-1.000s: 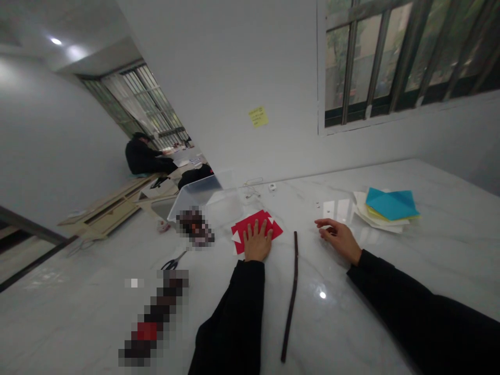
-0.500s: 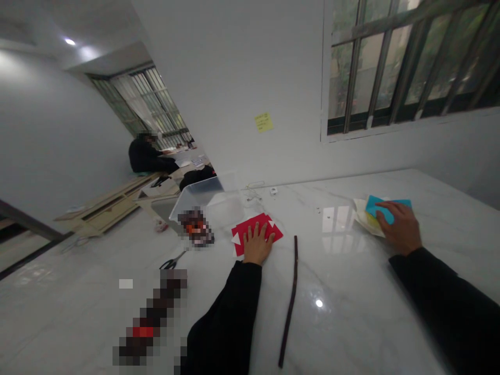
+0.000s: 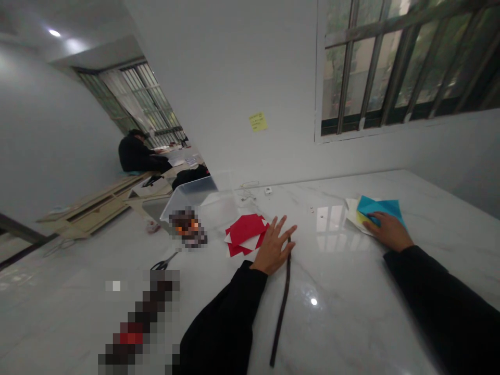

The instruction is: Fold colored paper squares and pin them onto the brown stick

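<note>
My left hand hovers with fingers spread just right of the folded red paper, its fingertips near the top end of a long dark strip lying on the white marble table. My right hand lies flat on a teal sheet atop a small stack of coloured and white papers at the right. Both arms wear black sleeves.
A clear plastic box stands behind the red paper. Scissors lie at the left, beside blurred-out patches. Small bits and a cable sit near the wall. Another person sits at a far table in the background.
My left hand lifted off the red paper and moved right toward the strip, fingers spreading. My right hand reached to the paper stack, then settled flat on the teal sheet.
</note>
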### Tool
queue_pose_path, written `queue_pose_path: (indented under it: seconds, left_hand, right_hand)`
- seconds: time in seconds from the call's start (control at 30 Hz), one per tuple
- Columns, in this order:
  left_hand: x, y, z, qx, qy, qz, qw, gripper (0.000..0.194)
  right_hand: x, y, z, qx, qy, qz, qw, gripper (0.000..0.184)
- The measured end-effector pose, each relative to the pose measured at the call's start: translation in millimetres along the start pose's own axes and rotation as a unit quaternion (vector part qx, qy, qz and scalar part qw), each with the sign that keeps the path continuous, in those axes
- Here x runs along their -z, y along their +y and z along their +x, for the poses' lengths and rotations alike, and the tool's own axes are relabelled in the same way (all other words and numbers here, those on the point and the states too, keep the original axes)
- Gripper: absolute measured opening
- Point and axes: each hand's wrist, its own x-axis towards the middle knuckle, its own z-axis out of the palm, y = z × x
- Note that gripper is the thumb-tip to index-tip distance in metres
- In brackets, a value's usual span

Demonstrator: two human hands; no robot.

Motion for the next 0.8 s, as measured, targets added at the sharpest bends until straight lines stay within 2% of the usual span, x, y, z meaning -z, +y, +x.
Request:
queue_pose_path:
  seconds: [0.1,0.2,0.33,0.47,0.57,0.7,0.8]
  left_hand:
    - [-10.2,12.5,-0.9,-0.028,-0.083,-0.038,0.995,0.046]
    - [-21.4,19.3,-0.9,-0.028,-0.109,-0.069,0.991,0.037]
    - [-35.7,31.2,3.9,-0.011,-0.083,-0.097,0.992,0.035]
    - [-45.1,47.0,13.5,-0.022,-0.047,-0.104,0.993,0.033]
    - [-48.7,55.9,19.7,-0.031,-0.02,-0.125,0.992,0.031]
    - [-49.1,57.7,25.3,-0.027,0.009,-0.153,0.988,0.029]
    - [-45.6,53.7,27.1,-0.007,0.039,-0.16,0.986,0.029]
  right_hand:
    - [8.5,-4.3,0.3,0.002,-0.021,-0.013,1.0,0.046]
    - [15.4,-8.3,-0.5,-0.024,-0.019,-0.032,0.999,0.046]
    - [21.2,-13.7,-0.4,-0.039,-0.025,-0.049,0.998,0.044]
    - [26.5,-18.2,1.6,-0.072,-0.037,-0.067,0.994,0.047]
    - [31.2,-18.0,3.2,-0.095,-0.02,-0.072,0.993,0.048]
    - [38.6,-16.3,4.1,-0.136,0.015,-0.074,0.988,0.044]
    - [40.8,-16.7,3.0,-0.138,-0.015,-0.077,0.987,0.046]
